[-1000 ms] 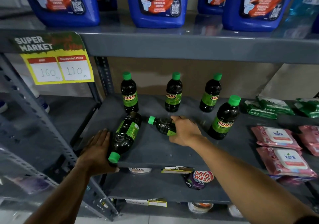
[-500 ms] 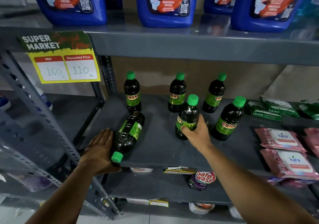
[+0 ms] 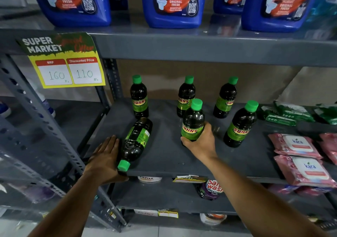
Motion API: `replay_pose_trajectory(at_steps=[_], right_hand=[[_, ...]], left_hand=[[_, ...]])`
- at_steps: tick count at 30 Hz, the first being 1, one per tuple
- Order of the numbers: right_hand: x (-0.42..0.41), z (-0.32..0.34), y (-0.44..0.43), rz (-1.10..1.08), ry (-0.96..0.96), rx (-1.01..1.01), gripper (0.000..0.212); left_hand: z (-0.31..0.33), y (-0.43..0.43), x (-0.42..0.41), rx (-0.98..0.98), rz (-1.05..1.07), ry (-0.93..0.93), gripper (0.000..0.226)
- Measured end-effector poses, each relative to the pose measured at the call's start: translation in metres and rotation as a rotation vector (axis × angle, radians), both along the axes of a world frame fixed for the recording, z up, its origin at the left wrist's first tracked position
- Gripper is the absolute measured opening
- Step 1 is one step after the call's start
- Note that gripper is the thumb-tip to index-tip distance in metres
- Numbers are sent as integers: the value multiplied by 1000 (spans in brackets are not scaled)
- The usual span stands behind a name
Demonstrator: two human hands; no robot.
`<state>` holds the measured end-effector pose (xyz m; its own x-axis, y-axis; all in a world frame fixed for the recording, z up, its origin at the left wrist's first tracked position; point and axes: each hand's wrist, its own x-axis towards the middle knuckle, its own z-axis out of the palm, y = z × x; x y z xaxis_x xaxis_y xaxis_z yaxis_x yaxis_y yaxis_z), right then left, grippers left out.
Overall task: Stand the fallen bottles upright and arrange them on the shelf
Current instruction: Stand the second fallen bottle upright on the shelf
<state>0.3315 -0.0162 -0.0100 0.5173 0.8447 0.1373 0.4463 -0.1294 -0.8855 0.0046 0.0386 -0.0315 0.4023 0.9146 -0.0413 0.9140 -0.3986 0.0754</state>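
Right hand (image 3: pixel 201 142) wrapped around the lower body of a dark green-capped "SUNNY" bottle (image 3: pixel 193 122), fingers closed on it, bottle upright at mid-depth on the grey metal shelf (image 3: pixel 169 156). Cannot tell if its base is touching the shelf. Left hand (image 3: pixel 105 156) open and flat, fingers together, resting against the left side of a fallen dark bottle with green label (image 3: pixel 135 142); no grip on it. That bottle lies on its side at the shelf's front left, green cap over the front edge, base pointing back. Three identical bottles stand in a back row: left (image 3: pixel 139 98), middle (image 3: pixel 186 95), right (image 3: pixel 226 98). Fourth upright bottle (image 3: pixel 240 125) stands just right of the held one. Pink wipe packs (image 3: pixel 300 158) lie at the right end. Yellow price tag (image 3: pixel 67 63) hangs off the upper shelf edge, blue cleaner jugs (image 3: pixel 173 3) above.
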Motion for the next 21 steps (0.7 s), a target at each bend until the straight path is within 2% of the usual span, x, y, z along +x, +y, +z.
replay_pose_trajectory(at_steps=[11,21], right_hand=[[-2,0,-2,84,68,-38,67],[0,-2,-3,139,64,-49,73]], left_hand=[[2,-1,0,-4,-11,0,148],[5,-2,1,-23,-1,1,148]])
